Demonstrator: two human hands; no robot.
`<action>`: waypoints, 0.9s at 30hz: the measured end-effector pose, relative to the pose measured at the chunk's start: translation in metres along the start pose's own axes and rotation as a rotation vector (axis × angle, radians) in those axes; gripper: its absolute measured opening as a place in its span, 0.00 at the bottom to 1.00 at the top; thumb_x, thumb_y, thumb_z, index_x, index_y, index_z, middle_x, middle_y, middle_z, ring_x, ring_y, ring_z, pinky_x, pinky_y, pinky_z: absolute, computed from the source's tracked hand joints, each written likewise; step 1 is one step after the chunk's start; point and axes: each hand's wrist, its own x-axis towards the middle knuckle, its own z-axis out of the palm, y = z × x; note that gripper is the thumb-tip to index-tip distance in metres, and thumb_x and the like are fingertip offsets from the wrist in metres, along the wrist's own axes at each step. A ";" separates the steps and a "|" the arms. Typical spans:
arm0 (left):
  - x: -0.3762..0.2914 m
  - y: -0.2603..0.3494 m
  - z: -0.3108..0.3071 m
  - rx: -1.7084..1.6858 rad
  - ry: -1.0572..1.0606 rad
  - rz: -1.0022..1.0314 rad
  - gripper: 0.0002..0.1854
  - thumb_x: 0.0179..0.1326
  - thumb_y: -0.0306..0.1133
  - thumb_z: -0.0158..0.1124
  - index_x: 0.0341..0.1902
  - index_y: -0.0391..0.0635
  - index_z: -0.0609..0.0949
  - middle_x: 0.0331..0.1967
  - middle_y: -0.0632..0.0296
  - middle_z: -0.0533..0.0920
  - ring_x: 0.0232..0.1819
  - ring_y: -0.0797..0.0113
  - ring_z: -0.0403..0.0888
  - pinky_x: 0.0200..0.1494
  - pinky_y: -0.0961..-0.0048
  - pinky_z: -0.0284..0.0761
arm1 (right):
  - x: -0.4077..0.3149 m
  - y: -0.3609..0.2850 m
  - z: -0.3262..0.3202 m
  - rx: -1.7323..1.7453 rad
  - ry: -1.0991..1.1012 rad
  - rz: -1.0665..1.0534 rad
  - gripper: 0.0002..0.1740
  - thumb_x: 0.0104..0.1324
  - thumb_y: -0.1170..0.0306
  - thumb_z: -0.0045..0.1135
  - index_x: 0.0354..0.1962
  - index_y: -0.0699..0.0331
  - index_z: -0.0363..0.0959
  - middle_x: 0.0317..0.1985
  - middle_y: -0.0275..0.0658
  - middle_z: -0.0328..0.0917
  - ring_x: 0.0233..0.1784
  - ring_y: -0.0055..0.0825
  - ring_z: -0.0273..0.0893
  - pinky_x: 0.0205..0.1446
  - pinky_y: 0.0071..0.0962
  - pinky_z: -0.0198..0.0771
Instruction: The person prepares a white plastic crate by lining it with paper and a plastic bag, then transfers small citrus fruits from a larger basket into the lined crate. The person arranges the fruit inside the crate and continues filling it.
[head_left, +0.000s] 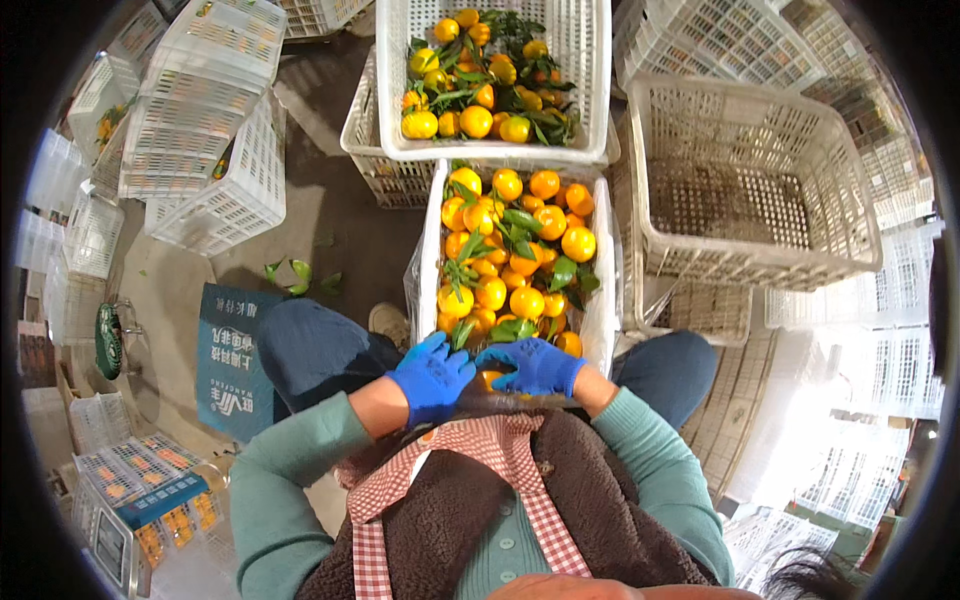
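A white box (429, 277) with a plastic liner stands between my knees, filled with orange mandarins (551, 223) and green leaves. My left hand (435, 377), in a blue work glove, is at the box's near left corner with its fingers reaching over the fruit. Beside it, my right hand (534, 366) in a matching glove curves over the near mandarins, thumb apart from the fingers. Between the hands, one mandarin (491, 379) partly shows. A green leaf (514, 329) lies just beyond the right fingers. Whether either hand grips any fruit is hidden under the gloves.
Beyond the box sits a white plastic crate (495, 152) of leafy mandarins. An unloaded crate (757, 251) stands at right on other crates. Stacked crates (217, 202) stand at left, near fallen leaves (298, 276) and a blue printed sheet (229, 360). A digital scale (111, 544) is lower left.
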 end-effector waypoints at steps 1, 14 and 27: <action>0.000 0.003 0.000 0.034 0.043 0.001 0.15 0.51 0.36 0.56 0.44 0.49 0.78 0.31 0.59 0.74 0.35 0.59 0.74 0.45 0.61 0.67 | 0.000 0.000 -0.002 0.023 0.022 -0.004 0.25 0.53 0.62 0.63 0.48 0.60 0.69 0.47 0.47 0.75 0.49 0.49 0.73 0.51 0.41 0.69; 0.043 0.018 0.051 -0.091 -0.042 0.004 0.12 0.57 0.37 0.53 0.46 0.59 0.76 0.32 0.64 0.74 0.27 0.63 0.76 0.24 0.63 0.69 | 0.105 -0.002 -0.206 -0.298 0.095 -0.029 0.21 0.62 0.51 0.52 0.47 0.53 0.73 0.46 0.43 0.77 0.47 0.41 0.77 0.48 0.40 0.72; 0.054 0.018 0.013 -0.587 -0.482 -0.383 0.18 0.63 0.51 0.48 0.51 0.58 0.76 0.42 0.56 0.79 0.46 0.54 0.78 0.49 0.55 0.72 | 0.272 0.044 -0.298 0.212 0.356 0.018 0.37 0.54 0.38 0.57 0.44 0.63 0.76 0.37 0.48 0.79 0.36 0.38 0.76 0.43 0.28 0.71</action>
